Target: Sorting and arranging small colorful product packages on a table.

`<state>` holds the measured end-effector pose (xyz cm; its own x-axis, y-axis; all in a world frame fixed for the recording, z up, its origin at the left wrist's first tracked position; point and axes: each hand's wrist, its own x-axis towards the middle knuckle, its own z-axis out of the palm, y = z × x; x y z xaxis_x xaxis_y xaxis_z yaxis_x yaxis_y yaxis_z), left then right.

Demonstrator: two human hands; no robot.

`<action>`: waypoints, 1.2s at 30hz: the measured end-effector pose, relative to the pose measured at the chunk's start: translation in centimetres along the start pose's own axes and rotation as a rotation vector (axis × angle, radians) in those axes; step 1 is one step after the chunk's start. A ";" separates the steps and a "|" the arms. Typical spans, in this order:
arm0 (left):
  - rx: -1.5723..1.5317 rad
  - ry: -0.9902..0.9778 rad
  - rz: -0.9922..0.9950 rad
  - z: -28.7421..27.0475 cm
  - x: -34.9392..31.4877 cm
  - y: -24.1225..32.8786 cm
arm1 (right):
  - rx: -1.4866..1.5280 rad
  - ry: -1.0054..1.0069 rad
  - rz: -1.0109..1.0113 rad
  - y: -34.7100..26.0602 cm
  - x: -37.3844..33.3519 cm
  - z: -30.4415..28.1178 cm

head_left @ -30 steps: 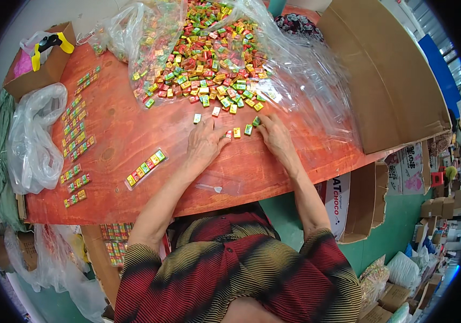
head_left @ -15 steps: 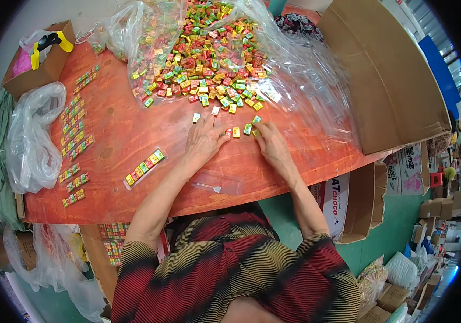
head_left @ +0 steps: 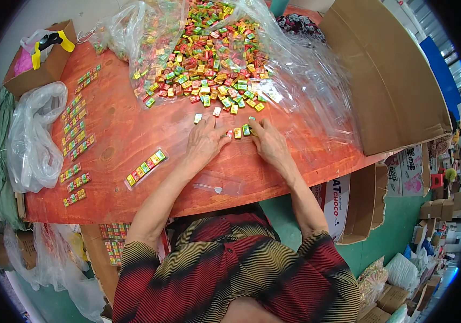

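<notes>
On the red table, a short row of small printed boxes lies between my hands: a red box (head_left: pixel 229 134), a yellow box (head_left: pixel 237 133) and a green box (head_left: pixel 246 130). My left hand (head_left: pixel 203 142) rests with fingers spread, its thumb and index tips against the red box. At the row's other end, the thumb and index finger of my right hand (head_left: pixel 269 142) close on a small yellow-green box, mostly hidden by them. Another green box (head_left: pixel 252 119) touches its fingertips. Beyond my left fingers lie a pale green box (head_left: pixel 198 118) and a red-edged box (head_left: pixel 217 111).
A large heap of small boxes (head_left: pixel 209 59) spills from clear plastic at the back. One filled clear tray (head_left: pixel 147 168) lies left of my forearm; several box rows (head_left: pixel 77 126) line the table's left side. A flat clear tray (head_left: pixel 217 183) lies near the front edge. Cardboard (head_left: pixel 392 75) stands at right.
My right hand has slid slightly left, bringing the green box up to the yellow one and closing the gap. The other green box has shifted left too. My left hand stays about where it was.
</notes>
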<state>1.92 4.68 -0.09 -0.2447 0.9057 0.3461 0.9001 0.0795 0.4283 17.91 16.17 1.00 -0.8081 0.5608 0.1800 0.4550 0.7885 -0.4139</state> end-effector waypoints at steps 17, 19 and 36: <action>0.025 0.006 0.025 0.7 0.4 -0.9 | 0.078 -0.112 -0.063 0.9 2.0 0.4; 0.015 -0.026 -0.020 0.6 0.3 -1.2 | 0.034 -0.167 -0.038 0.1 1.7 0.3; 0.037 -0.046 -0.059 -0.4 -0.8 -0.3 | 0.157 -0.193 -0.116 -2.1 1.0 0.6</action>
<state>1.73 3.76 -0.18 -0.2818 0.9171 0.2820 0.8975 0.1481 0.4154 15.94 14.94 1.51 -0.9146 0.3987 0.0669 0.3041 0.7875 -0.5361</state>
